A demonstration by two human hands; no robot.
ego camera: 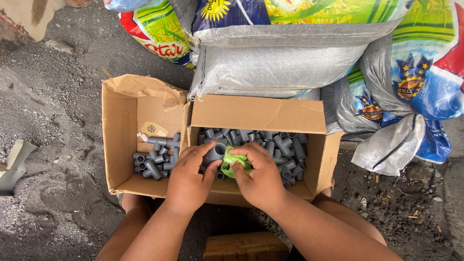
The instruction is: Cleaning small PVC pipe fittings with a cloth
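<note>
My left hand (188, 179) grips a grey plastic pipe fitting (214, 152) over the right cardboard box (256, 114). My right hand (261, 176) presses a crumpled green cloth (234, 163) against the end of that fitting. Underneath, the right box holds several grey pipe fittings (285, 147). The left cardboard box (121, 125) lies next to it and holds a smaller heap of grey tee fittings (154, 162).
Stacked woven sacks (280, 63) lean behind the boxes, with more bags (411, 82) at the right. Grey gravel ground (53, 111) surrounds everything. A wooden block (246, 245) sits between my knees, and a pale scrap (14, 162) lies at the left edge.
</note>
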